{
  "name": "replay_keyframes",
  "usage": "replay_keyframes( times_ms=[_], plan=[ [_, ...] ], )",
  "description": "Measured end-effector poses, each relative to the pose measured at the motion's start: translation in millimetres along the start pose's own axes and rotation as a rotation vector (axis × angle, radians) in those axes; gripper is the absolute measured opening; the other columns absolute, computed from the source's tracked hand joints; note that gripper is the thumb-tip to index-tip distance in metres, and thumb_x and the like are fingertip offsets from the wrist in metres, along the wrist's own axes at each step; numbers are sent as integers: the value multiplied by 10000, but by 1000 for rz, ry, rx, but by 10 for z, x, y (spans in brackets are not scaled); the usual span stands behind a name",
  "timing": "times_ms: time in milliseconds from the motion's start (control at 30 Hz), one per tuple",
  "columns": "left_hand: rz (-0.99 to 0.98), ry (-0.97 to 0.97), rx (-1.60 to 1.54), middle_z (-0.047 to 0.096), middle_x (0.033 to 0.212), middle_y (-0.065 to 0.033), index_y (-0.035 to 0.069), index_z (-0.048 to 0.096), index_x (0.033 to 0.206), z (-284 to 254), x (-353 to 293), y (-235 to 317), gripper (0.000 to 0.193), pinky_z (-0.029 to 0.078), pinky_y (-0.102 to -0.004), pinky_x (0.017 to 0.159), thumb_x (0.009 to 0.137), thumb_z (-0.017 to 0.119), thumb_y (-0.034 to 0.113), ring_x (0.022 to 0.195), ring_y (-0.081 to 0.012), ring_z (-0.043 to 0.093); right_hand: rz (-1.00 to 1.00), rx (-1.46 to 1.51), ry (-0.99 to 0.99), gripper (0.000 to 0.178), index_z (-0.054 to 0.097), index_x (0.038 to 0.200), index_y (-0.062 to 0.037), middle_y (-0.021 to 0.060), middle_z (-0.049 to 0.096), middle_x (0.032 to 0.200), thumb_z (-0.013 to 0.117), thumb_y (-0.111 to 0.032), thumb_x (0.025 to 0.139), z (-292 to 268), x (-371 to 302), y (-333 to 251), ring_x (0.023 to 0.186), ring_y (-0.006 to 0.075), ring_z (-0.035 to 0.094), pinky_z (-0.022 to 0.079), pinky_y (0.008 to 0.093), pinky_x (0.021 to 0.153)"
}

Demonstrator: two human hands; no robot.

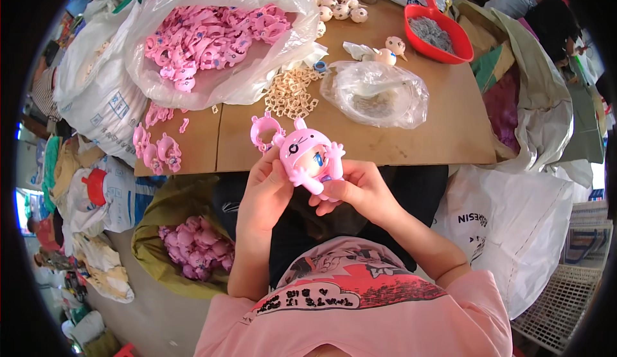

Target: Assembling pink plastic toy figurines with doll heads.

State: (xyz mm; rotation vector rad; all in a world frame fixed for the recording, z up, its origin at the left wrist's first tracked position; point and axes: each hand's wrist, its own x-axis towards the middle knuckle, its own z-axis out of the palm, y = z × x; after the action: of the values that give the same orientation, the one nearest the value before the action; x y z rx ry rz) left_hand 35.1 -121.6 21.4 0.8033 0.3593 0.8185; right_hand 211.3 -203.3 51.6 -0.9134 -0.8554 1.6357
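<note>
Just off the table's near edge, a pink toy doll (302,140) with an animal-ear hood, a blue-eyed face and small spread arms is held between my two hands. My left hand (263,190) grips its left side with thumb and fingers. My right hand (365,193) pinches its lower body, fingertips partly hidden under it. Right behind my left fingers is a hollow pink ring-shaped shell (256,129); whether those fingers touch it I cannot tell. Small beige plastic pieces (292,93) lie heaped beyond the doll.
A plastic bag (151,77) of pink parts covers the table's far left; loose pink shells (168,152) lie nearer. Rightward are a clear bag (411,100), doll heads (385,56) and a red scoop (464,50) of grey bits. An olive sack (151,248) stands below the table.
</note>
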Motion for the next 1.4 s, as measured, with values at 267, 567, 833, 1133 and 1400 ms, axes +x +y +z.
replay_keyframes(
  times_ms=[267, 567, 833, 1133, 1400],
  plan=[
    [485, 275, 414, 523, 1293, -130, -20, 478, 1281, -787, -631, 906, 435, 373, -401, 1022, 881, 594, 105, 1181, -247, 506, 78, -99, -98, 679, 183, 1464, -107, 174, 521, 1269, 567, -286, 934, 14, 314, 225, 829, 183, 653, 538, 265, 692],
    [-374, 1264, 1711, 630, 1096, -162, 73, 638, 1096, -1840, -1949, 1199, 513, 474, -401, 856, 655, 727, 322, 1001, -316, 607, -97, -631, 154, 382, 526, 1260, -29, 53, 610, 1092, 600, -139, 902, -231, 1026, 284, 688, 88, 622, 482, 208, 531],
    [-673, 1366, 1707, 626, 1135, -147, 106, 620, 1135, -2353, -2221, 712, 503, 469, -434, 871, 702, 692, 352, 1041, -327, 593, -228, -798, 207, 377, 576, 1195, -21, 67, 659, 895, 653, -177, 860, -157, 1472, 344, 630, 110, 641, 501, 236, 511],
    [140, 379, 603, 566, 1238, -141, -9, 493, 1275, -917, -820, 644, 476, 413, -333, 978, 868, 650, 180, 1179, -221, 523, -44, -374, 85, 326, 595, 1151, 28, 71, 653, 812, 645, -118, 863, -8, 1228, 191, 634, 87, 611, 520, 222, 514],
    [-215, -150, -141, 430, 1345, -249, -41, 250, 1403, -401, -372, 33, 921, 474, -490, 936, 751, 759, 367, 1156, -397, 529, 5, -407, -82, 324, 563, 1199, 20, 89, 667, 917, 606, -112, 906, 177, 529, -138, 672, 80, 611, 507, 207, 525]
  ],
)
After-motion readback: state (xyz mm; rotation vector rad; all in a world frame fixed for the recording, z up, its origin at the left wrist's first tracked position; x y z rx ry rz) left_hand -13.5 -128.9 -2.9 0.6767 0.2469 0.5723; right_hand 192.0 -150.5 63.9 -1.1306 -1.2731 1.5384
